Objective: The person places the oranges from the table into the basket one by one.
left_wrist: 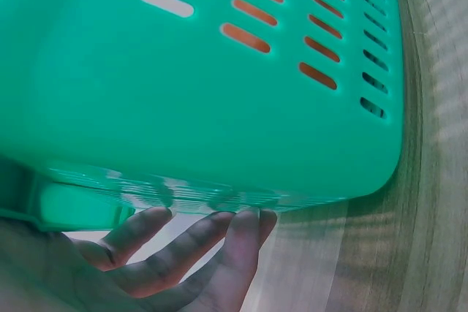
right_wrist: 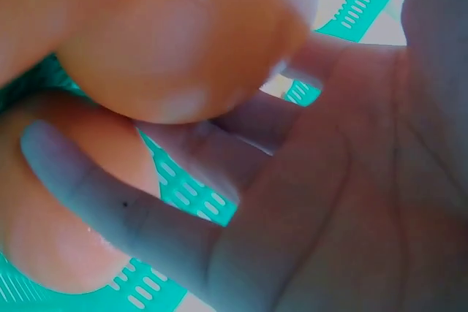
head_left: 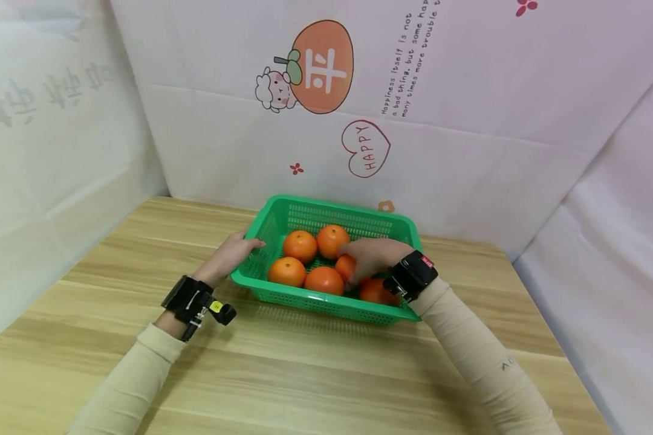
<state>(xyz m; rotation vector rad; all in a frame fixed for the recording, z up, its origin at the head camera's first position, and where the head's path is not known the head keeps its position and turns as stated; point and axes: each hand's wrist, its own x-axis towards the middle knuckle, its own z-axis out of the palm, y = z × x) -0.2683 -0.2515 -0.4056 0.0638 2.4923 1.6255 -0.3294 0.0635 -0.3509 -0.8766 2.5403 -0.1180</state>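
Observation:
A green plastic basket (head_left: 326, 305) with slotted walls stands on the table and holds several oranges (head_left: 300, 246). My left hand (head_left: 233, 257) grips its left end, thumb over the rim; in the left wrist view, the fingers (left_wrist: 191, 242) lie against the basket wall (left_wrist: 183, 93). Inside the basket, toward the right, my right hand (head_left: 378, 255) reaches down over an orange (head_left: 346, 267), its fingers round the fruit. Seen from the right wrist, fingers curve behind this orange (right_wrist: 194, 42), while one finger lies across a neighbouring orange (right_wrist: 69, 239). The right hand and wrist camera partly hide the fruit beneath.
Under the basket is a wood-grain table (head_left: 305, 374). A white printed cloth (head_left: 223, 145) hangs right behind the basket, and further cloth walls stand at the left and right. Another orange (head_left: 378, 292) lies at the basket's front right, below the right wrist.

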